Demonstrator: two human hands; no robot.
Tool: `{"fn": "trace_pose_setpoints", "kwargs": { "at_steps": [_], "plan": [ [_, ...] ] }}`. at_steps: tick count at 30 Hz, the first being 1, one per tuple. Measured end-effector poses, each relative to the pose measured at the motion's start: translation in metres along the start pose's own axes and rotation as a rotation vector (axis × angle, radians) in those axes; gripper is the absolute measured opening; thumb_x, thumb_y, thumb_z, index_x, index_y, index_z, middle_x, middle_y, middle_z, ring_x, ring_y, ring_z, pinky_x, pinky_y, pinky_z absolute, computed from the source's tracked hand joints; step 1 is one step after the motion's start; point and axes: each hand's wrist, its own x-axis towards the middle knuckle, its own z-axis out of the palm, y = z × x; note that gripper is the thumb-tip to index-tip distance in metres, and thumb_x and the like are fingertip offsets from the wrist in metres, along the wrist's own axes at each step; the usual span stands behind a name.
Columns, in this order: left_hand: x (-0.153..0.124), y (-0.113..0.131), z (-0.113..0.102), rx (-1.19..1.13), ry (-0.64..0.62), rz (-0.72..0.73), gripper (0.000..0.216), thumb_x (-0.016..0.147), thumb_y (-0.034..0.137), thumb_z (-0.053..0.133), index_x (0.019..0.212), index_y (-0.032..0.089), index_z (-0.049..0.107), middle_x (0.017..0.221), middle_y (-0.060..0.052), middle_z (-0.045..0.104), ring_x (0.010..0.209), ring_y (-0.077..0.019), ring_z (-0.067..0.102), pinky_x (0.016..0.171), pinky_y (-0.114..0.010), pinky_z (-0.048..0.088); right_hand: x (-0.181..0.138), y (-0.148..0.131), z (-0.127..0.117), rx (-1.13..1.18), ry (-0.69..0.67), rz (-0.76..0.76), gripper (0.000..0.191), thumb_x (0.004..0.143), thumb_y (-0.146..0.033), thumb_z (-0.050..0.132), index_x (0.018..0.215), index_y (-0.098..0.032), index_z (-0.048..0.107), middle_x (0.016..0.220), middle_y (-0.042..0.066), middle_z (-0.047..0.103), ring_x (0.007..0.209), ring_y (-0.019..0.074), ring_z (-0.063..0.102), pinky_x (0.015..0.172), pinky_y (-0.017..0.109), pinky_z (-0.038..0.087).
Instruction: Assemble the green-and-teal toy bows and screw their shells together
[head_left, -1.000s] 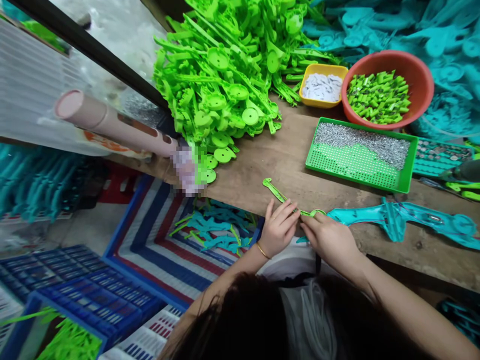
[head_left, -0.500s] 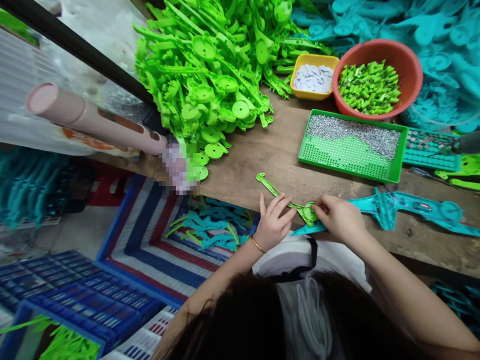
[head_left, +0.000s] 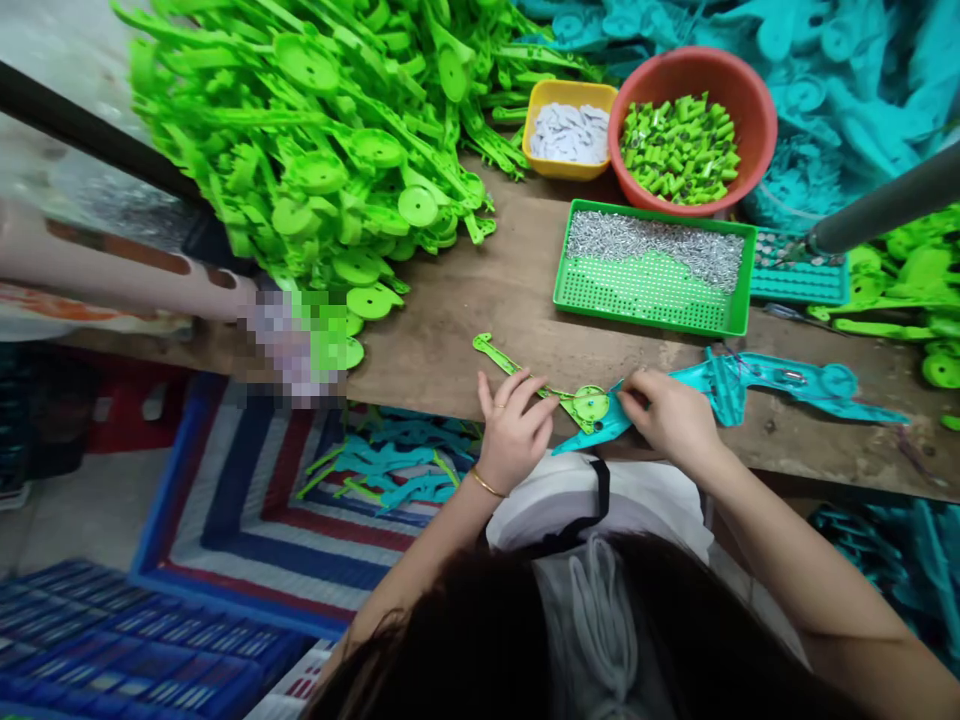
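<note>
A long green plastic part (head_left: 525, 378) with a round disc end lies flat on the wooden bench (head_left: 480, 310) near its front edge. My left hand (head_left: 514, 430) rests on its thin stem, fingers curled over it. My right hand (head_left: 667, 415) pinches at the disc end, where the green part overlaps a teal plastic part (head_left: 757, 385) that stretches away to the right. What the right fingertips hold is hidden beneath them.
A big heap of green parts (head_left: 330, 150) fills the back left. A green tray of metal pins (head_left: 652, 265), a yellow tub of white pieces (head_left: 570, 130) and an orange bowl of green bits (head_left: 690, 130) stand behind. A grey pole (head_left: 885, 205) crosses at right. Teal parts lie in a striped sack (head_left: 390, 470) below.
Both hands have shifted the green part so that its disc end now shows, lying over the teal part. The right hand moved from covering the end to pinching beside it. The view swung right.
</note>
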Motion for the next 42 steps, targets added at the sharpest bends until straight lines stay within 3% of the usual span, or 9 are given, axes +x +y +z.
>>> {"fn": "trace_pose_setpoints", "kwargs": {
  "at_steps": [8,14,19,23,27,30,35,42],
  "plan": [
    [0.010,0.010,0.001,0.001,0.042,-0.054,0.017,0.088,0.017,0.056,0.089,0.023,0.072,0.108,-0.005,0.072,0.119,-0.0247,0.061,0.120,-0.061,0.017,0.002,0.010,-0.003,0.063,-0.034,-0.046,0.019,0.090,-0.033,0.053,0.086,-0.024,0.069,0.088,0.002,0.071,0.077,0.0161,0.062,0.061,0.027,0.032],
    [0.010,0.006,0.002,-0.038,0.041,-0.047,0.017,0.087,0.017,0.057,0.092,0.024,0.071,0.111,-0.005,0.071,0.122,-0.0250,0.059,0.120,-0.059,0.017,0.007,0.012,-0.007,0.163,-0.080,-0.026,0.024,0.092,-0.039,0.053,0.097,-0.029,0.074,0.100,0.000,0.076,0.084,0.0171,0.067,0.067,0.027,0.039],
    [0.010,0.005,0.002,-0.039,0.032,-0.050,0.014,0.087,0.017,0.057,0.090,0.024,0.069,0.110,-0.004,0.070,0.121,-0.0240,0.059,0.120,-0.059,0.016,0.006,0.003,-0.010,-0.034,-0.103,-0.026,0.025,0.092,-0.037,0.050,0.093,-0.026,0.072,0.099,0.002,0.075,0.082,0.0189,0.065,0.058,0.029,0.027],
    [0.016,0.021,0.000,-0.015,0.029,-0.083,0.015,0.089,0.017,0.053,0.094,0.021,0.067,0.111,-0.008,0.066,0.124,-0.0266,0.055,0.119,-0.059,0.020,0.003,0.000,-0.006,-0.092,-0.082,-0.035,0.026,0.094,-0.037,0.047,0.095,-0.025,0.070,0.097,0.003,0.074,0.079,0.0180,0.063,0.056,0.030,0.021],
    [0.028,0.054,0.003,-0.062,-0.165,0.100,0.029,0.091,0.033,0.054,0.116,0.018,0.062,0.123,-0.012,0.062,0.127,-0.0286,0.052,0.117,-0.052,0.030,0.003,0.002,-0.003,-0.083,-0.064,-0.039,0.026,0.094,-0.037,0.047,0.097,-0.026,0.070,0.099,0.003,0.073,0.082,0.0180,0.063,0.058,0.029,0.024],
    [0.034,0.068,0.009,-0.064,-0.286,0.118,0.042,0.092,0.042,0.056,0.123,0.015,0.059,0.124,-0.015,0.062,0.122,-0.0304,0.054,0.111,-0.047,0.039,0.005,0.005,-0.005,-0.047,-0.066,-0.047,0.025,0.092,-0.035,0.049,0.099,-0.026,0.071,0.101,0.003,0.074,0.086,0.0188,0.064,0.059,0.029,0.028],
    [0.034,0.064,0.017,-0.094,-0.307,0.092,0.045,0.091,0.042,0.058,0.124,0.012,0.060,0.124,-0.017,0.060,0.120,-0.0316,0.052,0.108,-0.047,0.040,0.005,0.017,-0.018,0.098,-0.145,-0.081,0.023,0.090,-0.033,0.054,0.102,-0.026,0.072,0.098,0.002,0.075,0.086,0.0187,0.065,0.068,0.027,0.037],
    [0.034,0.059,0.018,-0.096,-0.297,0.130,0.041,0.090,0.042,0.059,0.120,0.015,0.064,0.121,-0.014,0.060,0.117,-0.0298,0.051,0.105,-0.045,0.041,0.001,0.031,-0.021,0.179,-0.058,-0.014,0.021,0.090,-0.035,0.055,0.094,-0.023,0.071,0.094,0.002,0.074,0.079,0.0164,0.064,0.068,0.027,0.039]
  ]
}}
